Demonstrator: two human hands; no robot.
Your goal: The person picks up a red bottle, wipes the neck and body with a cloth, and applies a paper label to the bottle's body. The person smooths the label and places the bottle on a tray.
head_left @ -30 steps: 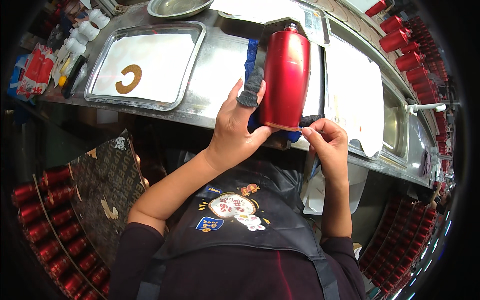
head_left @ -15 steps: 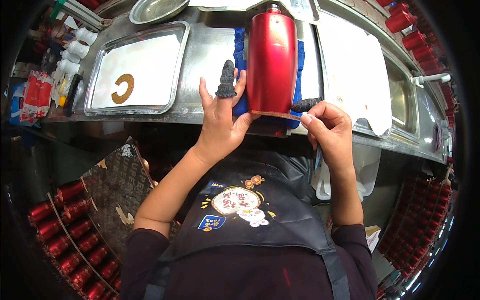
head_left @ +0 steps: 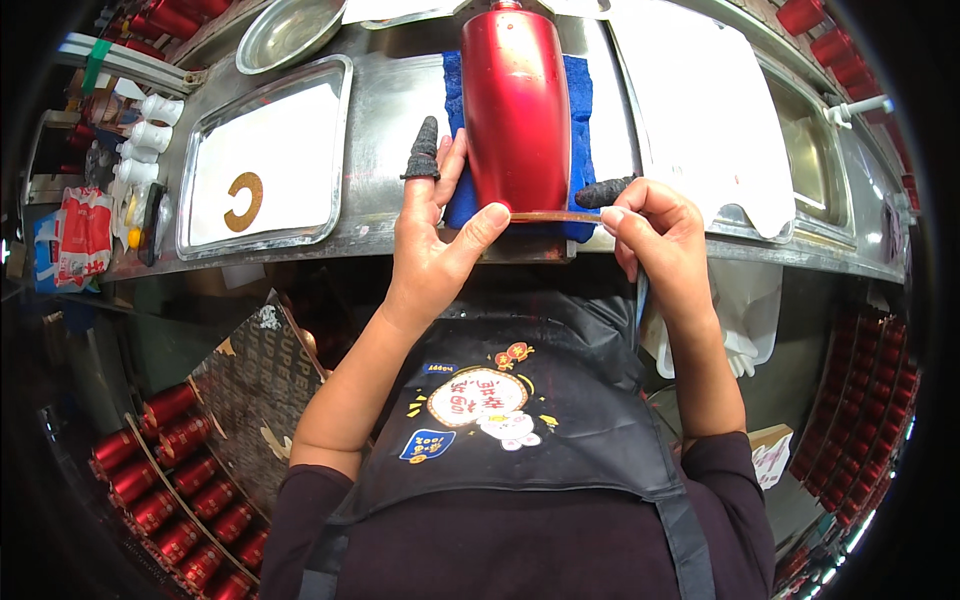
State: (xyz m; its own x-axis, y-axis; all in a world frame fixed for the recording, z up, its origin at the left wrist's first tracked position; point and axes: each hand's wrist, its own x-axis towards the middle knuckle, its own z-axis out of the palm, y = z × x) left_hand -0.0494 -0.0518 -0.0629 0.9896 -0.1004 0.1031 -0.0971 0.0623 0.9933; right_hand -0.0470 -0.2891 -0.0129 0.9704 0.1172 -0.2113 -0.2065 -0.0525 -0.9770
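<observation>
A glossy red bottle (head_left: 515, 110) lies on a blue cloth (head_left: 581, 110), its base toward me. Across the base runs a thin brownish strip (head_left: 555, 216). My right hand (head_left: 668, 240) pinches the strip's right end at the thumb tip; its index finger wears a black finger cover and points toward the bottle's lower right side. The thumb of my left hand (head_left: 425, 250) rests at the strip's left end. Its fingers stretch out apart along the bottle's left side, one in a black cover (head_left: 422, 150).
To the left, a metal tray (head_left: 344, 130) holds white paper and a gold-brown curved piece (head_left: 257, 198). A metal bowl (head_left: 285, 40), white containers (head_left: 150, 136) and a red packet (head_left: 84, 235) lie around it. A white sheet (head_left: 690, 110) and a sink (head_left: 815, 145) are on the right.
The view has shifted, so the bench scene sits slightly differently. My left thumb now shows over the strip's left end. The right hand keeps its pinch.
</observation>
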